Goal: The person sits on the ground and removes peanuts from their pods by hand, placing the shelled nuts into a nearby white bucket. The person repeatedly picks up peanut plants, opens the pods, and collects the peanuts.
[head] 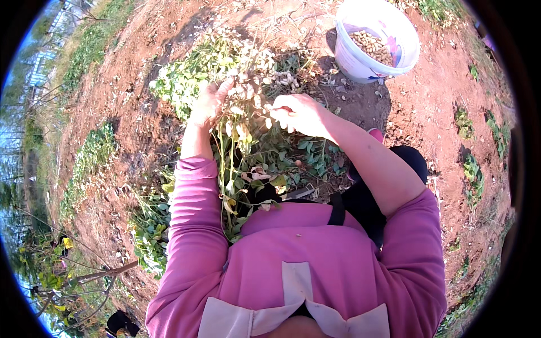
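Note:
My left hand (209, 101) grips an uprooted peanut plant (226, 148), with its stems and leaves hanging down toward my lap. A cluster of pale peanut pods (247, 91) sits at its roots, just right of my left thumb. From the right, my right hand (300, 113) reaches in with curled fingers, its thumb and forefinger pinched on pods at the cluster's edge. Strong sunlight washes out detail at the fingertips. Behind the hands lies a heap of leafy peanut plants (190, 76), with more pods (285, 80) among them.
A white plastic bucket (351, 59), partly filled with peanuts (372, 46), stands beyond my right hand. Cut foliage (317, 158) lies below the hands. Reddish soil (439, 101) surrounds me, with green plants (472, 179) at right. A bare branch (105, 272) juts in at lower left.

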Available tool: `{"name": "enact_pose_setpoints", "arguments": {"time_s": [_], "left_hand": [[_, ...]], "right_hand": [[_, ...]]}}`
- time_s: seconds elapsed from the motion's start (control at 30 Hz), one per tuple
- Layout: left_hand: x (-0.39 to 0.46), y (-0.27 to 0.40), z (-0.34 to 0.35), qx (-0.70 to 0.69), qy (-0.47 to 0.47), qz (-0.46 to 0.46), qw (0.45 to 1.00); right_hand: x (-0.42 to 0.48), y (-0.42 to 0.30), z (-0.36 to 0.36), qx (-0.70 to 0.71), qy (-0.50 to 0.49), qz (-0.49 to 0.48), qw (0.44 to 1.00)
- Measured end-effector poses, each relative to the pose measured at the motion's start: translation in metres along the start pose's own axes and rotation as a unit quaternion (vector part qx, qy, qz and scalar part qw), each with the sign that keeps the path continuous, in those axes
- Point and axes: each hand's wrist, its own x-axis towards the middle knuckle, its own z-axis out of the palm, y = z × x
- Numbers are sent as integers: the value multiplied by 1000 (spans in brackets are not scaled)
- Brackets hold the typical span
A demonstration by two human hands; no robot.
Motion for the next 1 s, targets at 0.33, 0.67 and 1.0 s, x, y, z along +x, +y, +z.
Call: {"name": "enact_pose_setpoints", "arguments": {"time_s": [0.33,0.67,1.0], "left_hand": [[9,-29,1,-98,-21,-35,994],[-8,-25,-14,-154,-135,0,979],[-7,-34,-14,-89,-49,-13,995]], "right_hand": [[53,-19,49,-113,112,-79,984],[53,-18,45,11,-15,-26,999],[36,-23,24,132,3,-65,989]]}}
